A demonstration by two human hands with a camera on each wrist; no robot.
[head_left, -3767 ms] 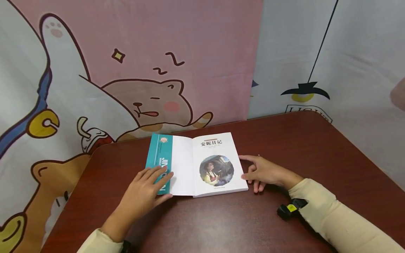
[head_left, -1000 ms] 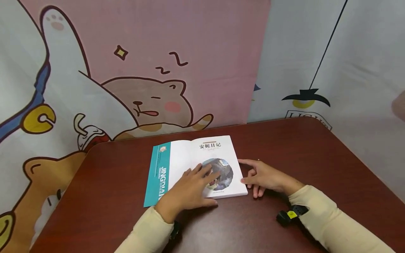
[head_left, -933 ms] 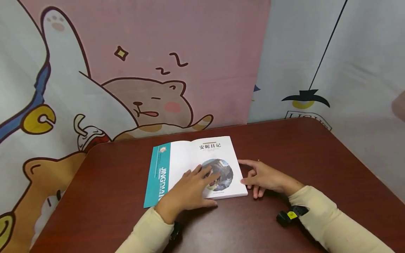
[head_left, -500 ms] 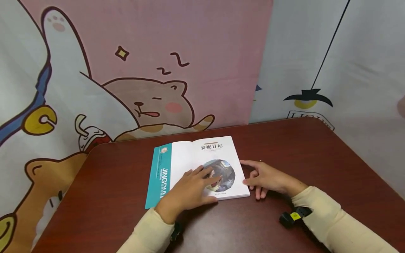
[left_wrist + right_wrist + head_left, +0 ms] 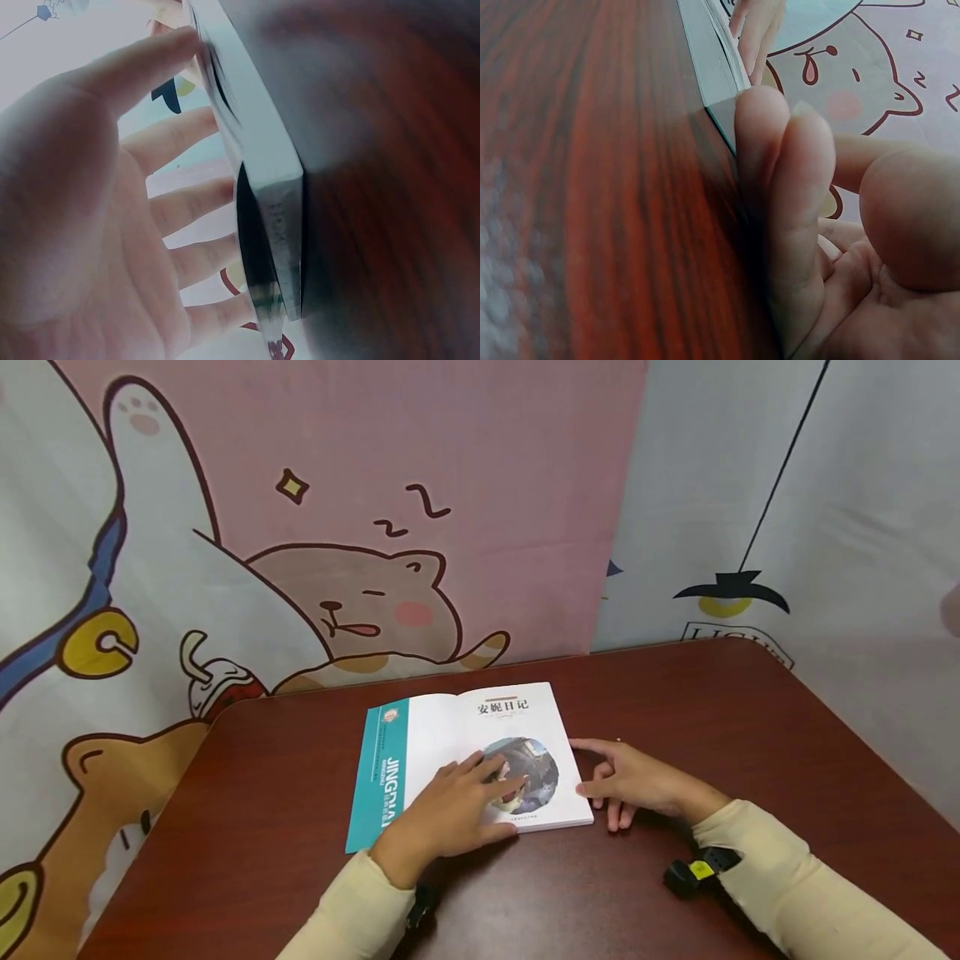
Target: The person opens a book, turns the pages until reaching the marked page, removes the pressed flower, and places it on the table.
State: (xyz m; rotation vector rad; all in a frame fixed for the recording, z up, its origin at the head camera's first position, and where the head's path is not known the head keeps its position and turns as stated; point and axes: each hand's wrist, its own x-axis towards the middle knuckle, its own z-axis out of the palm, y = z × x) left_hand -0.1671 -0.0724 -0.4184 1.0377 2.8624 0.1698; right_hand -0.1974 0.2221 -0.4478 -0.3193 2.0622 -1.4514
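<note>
A paperback book [image 5: 431, 735] lies open at its illustrated title page, the teal cover flap [image 5: 377, 785] spread out on the left. Across the gutter and the round picture [image 5: 536, 777] rests my left hand [image 5: 450, 814], fingers spread, thumb near the lower edge. In the left wrist view the book [image 5: 274, 154] is seen edge-on beside those fingers. My right hand [image 5: 637, 781] touches the book's right edge with index finger and thumb, its other fingers bent on the table. The right wrist view has bent fingertips by the book's corner [image 5: 716, 75].
The dark red-brown wooden table [image 5: 247, 818] carries the book near its middle. Behind it hangs a cloth [image 5: 517, 527] printed with cartoon animals. A black wrist device [image 5: 701, 870] sits at the right sleeve, and another partly shows under the left sleeve.
Since 3.8 s ago my left hand has moved right, from the teal flap onto the title page. The flap now lies flatter. Over the last second both hands stay nearly still.
</note>
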